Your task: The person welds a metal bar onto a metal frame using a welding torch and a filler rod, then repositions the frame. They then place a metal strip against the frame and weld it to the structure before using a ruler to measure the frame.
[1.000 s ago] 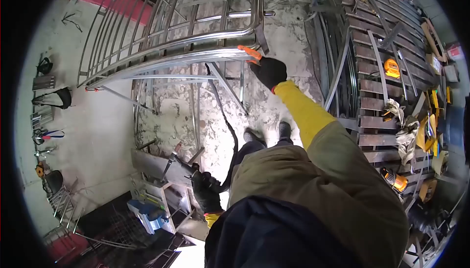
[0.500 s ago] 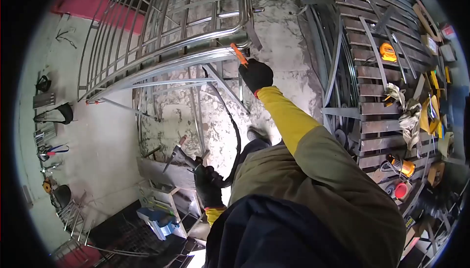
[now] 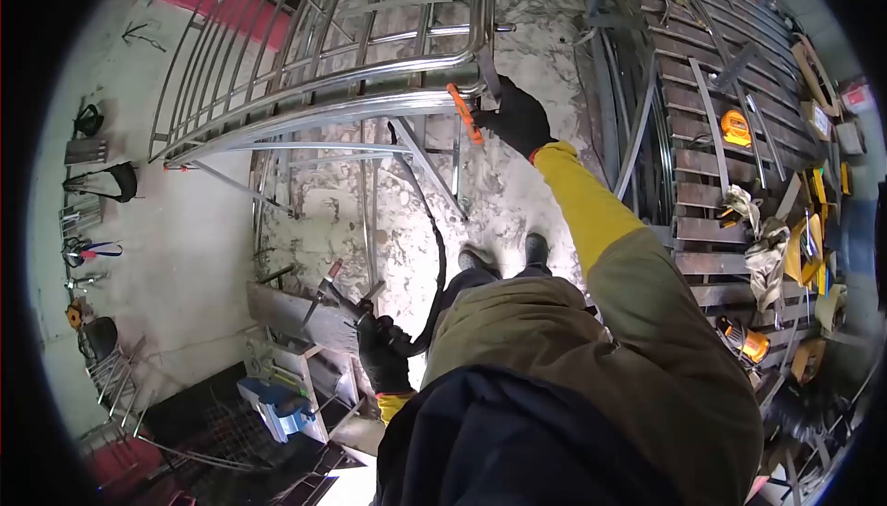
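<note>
My left hand (image 3: 383, 344), in a black glove, is closed around what looks like a welding torch (image 3: 344, 295), its reddish end pointing up and left. A dark cable (image 3: 438, 256) runs from near this hand up toward the metal frame. My right hand (image 3: 516, 120), also in a black glove, is at the near right corner of the shiny railing-like metal frame (image 3: 397, 67). Its fingers are closed at a slim orange tool (image 3: 465, 114), whose exact kind I cannot make out. A flat metal strip (image 3: 489, 72) stands at that corner, just beside the glove.
To the right, a slatted bench (image 3: 707, 229) carries a yellow tape measure (image 3: 736, 127), a crumpled cloth (image 3: 767, 261) and an orange power tool (image 3: 747, 340). Tools hang on the left wall (image 3: 180, 266). A blue machine (image 3: 277, 406) stands at lower left. My shoes (image 3: 536, 249) are on the stained floor.
My right hand has shifted to the right, and the orange tool now sits more upright, at the tips of its fingers. Both shoes show now. The left hand keeps its hold.
</note>
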Demonstrator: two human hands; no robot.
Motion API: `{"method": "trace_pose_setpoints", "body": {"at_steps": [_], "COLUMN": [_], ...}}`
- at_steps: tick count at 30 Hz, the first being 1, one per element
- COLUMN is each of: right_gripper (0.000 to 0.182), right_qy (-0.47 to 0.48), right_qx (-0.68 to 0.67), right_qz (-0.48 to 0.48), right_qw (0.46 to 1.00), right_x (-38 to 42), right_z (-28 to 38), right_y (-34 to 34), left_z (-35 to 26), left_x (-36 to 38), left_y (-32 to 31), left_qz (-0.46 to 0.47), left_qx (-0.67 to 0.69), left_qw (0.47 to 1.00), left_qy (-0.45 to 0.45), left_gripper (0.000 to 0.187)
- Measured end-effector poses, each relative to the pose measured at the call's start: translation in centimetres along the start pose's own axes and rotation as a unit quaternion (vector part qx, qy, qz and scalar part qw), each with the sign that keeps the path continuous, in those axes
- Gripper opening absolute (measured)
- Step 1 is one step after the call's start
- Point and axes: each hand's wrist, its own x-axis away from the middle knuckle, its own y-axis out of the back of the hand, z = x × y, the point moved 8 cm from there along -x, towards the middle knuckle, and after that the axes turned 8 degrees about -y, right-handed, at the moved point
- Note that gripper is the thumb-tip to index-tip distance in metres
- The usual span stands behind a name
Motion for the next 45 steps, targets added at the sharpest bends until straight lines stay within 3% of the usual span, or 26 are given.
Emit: {"method": "trace_pose_setpoints", "body": {"at_steps": [1,4,9,26,32,37,41,43,45], "right_gripper": [0.073,0.064,0.063,0.058,0.055,0.044,0.039,0.037,0.037], "right_qy": [0.004,-0.110,-0.085,-0.075,-0.077,-0.082,-0.087,-0.096,-0.104], "right_qx": [-0.003,0.030,-0.005,-0.009,-0.018,-0.067,-0.052,0.047,0.066], "right_qz": [0.001,0.049,0.009,0.002,0.014,0.109,0.096,0.053,0.038], "right_qw": [1.000,0.992,0.996,0.997,0.997,0.988,0.990,0.993,0.992], "right_x": [-0.2,-0.5,-0.3,0.1,0.0,-0.7,-1.5,-1.6,-2.2], "right_z": [0.2,-1.5,-1.9,-2.3,-2.3,-4.2,-3.6,-3.3,-3.2], "right_y": [-0.2,-1.8,-2.1,-2.8,-2.9,-3.2,-2.9,-2.8,-3.2], "left_z": [0.4,-0.1,0.0,-0.8,-0.8,0.2,0.7,1.0,1.0], "left_x": [-0.3,0.1,0.6,-0.8,-0.6,-1.5,-1.8,-1.9,-1.9], "left_y": [0.7,0.6,0.3,-3.0,-3.7,-2.6,-2.8,-2.6,-2.5], "left_qz": [-0.002,-0.001,-0.053,0.007,0.009,0.019,0.028,0.023,0.021], "left_qx": [0.002,-0.019,0.020,0.045,0.048,0.043,0.063,0.075,0.077], "left_qw": [1.000,0.999,0.998,0.999,0.999,0.999,0.998,0.997,0.997], "left_qy": [-0.004,-0.035,0.002,-0.005,-0.011,0.001,0.009,0.015,0.009], "left_gripper": [0.044,0.043,0.044,0.046,0.048,0.045,0.046,0.040,0.036]}}
